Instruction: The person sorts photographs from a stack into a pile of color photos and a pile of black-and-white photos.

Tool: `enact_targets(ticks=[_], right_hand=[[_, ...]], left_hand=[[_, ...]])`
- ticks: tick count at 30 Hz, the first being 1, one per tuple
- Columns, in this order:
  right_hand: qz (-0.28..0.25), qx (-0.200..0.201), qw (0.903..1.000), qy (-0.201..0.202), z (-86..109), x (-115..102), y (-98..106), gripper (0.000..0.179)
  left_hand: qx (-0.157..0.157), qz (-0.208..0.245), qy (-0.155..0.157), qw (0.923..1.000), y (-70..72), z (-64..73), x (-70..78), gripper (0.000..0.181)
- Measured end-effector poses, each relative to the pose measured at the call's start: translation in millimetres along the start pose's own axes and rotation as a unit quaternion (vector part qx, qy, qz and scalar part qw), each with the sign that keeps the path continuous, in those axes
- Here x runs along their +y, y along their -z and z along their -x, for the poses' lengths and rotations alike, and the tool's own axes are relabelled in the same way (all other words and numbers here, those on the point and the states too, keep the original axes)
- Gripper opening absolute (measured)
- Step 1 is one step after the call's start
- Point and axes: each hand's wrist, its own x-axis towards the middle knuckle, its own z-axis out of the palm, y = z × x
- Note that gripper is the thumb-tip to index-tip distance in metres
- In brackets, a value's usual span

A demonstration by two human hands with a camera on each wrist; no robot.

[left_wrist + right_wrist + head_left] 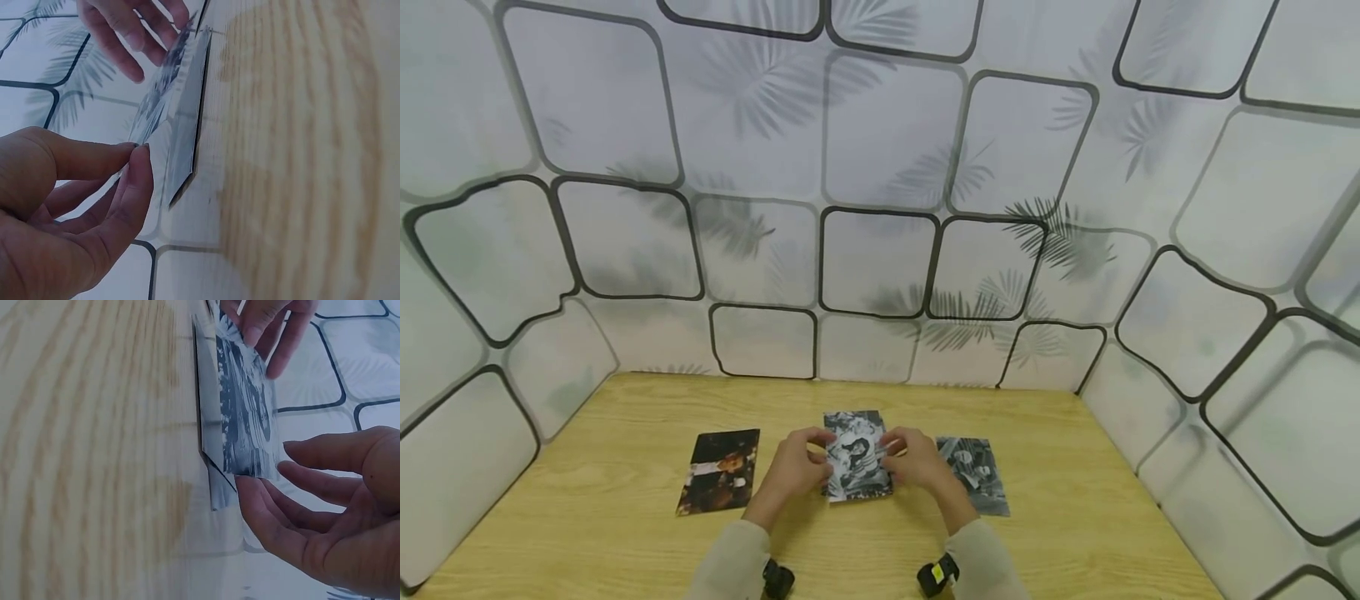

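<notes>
A black-and-white photo print (856,454) is lifted slightly above the middle of the wooden table, over another flat card (187,119) lying beneath it. My left hand (802,462) pinches its left edge between thumb and finger, as the left wrist view shows. At the opposite edge is my right hand (916,458), its fingers loosely bent. One fingertip (245,484) touches or nearly touches the print's edge, while the others stand apart from it. The card below is mostly hidden by the print.
To the left lies a dark colour photo (721,472) on the table (625,467). Another black-and-white photo (976,475) lies to the right, partly behind the right wrist. Patterned curtain-like walls (760,258) enclose the table's back and sides.
</notes>
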Motion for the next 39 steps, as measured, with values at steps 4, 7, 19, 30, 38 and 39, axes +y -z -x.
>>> enact_targets(ticks=[4,7,19,30,38,39], right_hand=[[0.016,0.000,0.9999,0.004,2.3,-6,7,0.042],[0.027,0.004,0.9996,-0.002,3.3,-8,11,0.044],[0.055,0.001,0.9984,-0.014,8.3,-4,16,0.043],[0.042,-0.004,0.9989,-0.020,14.5,-1,27,0.040],[0.010,0.000,0.9995,-0.031,22.6,14,46,0.036],[0.004,0.001,0.9995,-0.030,22.7,16,49,0.035]], left_hand=[[-0.001,0.003,-0.003,1.0000,-0.3,-0.1,2.4,0.044],[-0.005,0.007,-0.010,0.9999,-1.2,0.7,5.0,0.045],[-0.027,-0.005,-0.034,0.9990,-7.2,5.9,5.8,0.045],[-0.049,-0.011,-0.046,0.9977,-13.1,5.6,11.9,0.044],[-0.066,-0.008,-0.049,0.9966,-29.1,2.4,23.5,0.044],[-0.067,-0.006,-0.048,0.9966,-31.8,1.4,24.4,0.044]])
